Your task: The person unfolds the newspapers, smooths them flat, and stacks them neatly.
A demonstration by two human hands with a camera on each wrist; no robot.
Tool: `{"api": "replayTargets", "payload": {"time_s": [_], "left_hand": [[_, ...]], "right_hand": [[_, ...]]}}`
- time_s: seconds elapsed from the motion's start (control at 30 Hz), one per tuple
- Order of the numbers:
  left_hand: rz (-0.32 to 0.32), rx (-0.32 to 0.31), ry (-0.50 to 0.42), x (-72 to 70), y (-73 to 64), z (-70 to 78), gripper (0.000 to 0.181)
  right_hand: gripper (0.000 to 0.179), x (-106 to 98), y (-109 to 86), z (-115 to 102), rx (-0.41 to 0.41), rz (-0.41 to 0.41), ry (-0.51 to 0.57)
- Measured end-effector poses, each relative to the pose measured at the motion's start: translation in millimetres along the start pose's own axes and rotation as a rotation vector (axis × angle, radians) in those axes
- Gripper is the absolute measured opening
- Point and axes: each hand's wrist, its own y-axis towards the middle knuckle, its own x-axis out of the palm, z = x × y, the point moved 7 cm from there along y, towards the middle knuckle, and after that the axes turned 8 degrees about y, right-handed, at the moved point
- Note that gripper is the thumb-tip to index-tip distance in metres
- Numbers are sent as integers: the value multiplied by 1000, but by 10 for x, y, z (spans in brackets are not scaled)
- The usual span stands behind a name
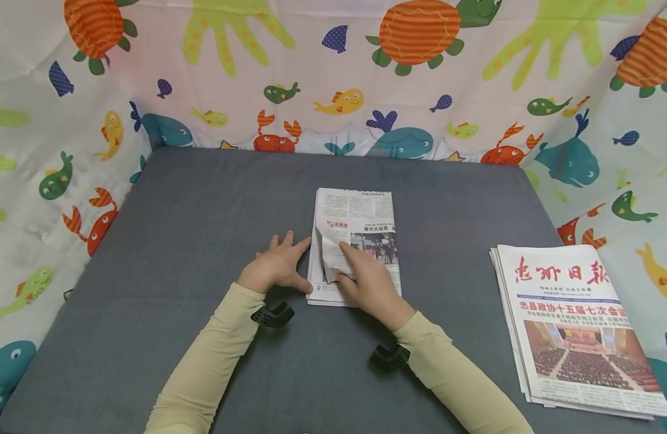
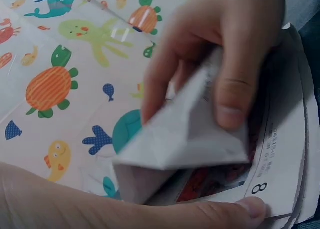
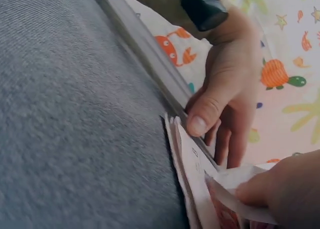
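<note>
A folded newspaper [image 1: 355,207] lies on the grey table in front of me, with a corner of its top layer lifted into a creased flap [image 1: 331,253]. My right hand [image 1: 375,289] pinches this flap. In the left wrist view its thumb [image 2: 232,106] presses one face of the paper while the other fingers pass behind. My left hand [image 1: 276,265] lies along the newspaper's left edge, fingers spread, thumb on the lower left corner. The left wrist view shows that thumb [image 2: 245,209] beside a printed 8, with a reddish picture under the raised flap.
A stack of newspapers [image 1: 572,337] with a red title lies at the right side of the grey table [image 1: 214,199]. A curtain [image 1: 311,66] printed with sea animals surrounds the table's back and sides. Dark bands [image 1: 273,315] sit on both wrists.
</note>
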Motion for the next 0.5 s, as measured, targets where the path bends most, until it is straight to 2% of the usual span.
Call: {"api": "replayTargets", "payload": {"time_s": [0.3, 0.5], "left_hand": [[-1, 2, -19, 11, -8, 26, 106], [11, 6, -31, -5, -20, 32, 102]], "right_hand": [[67, -366, -34, 114, 101, 213, 191], [68, -635, -150, 263, 182, 330, 417]]}}
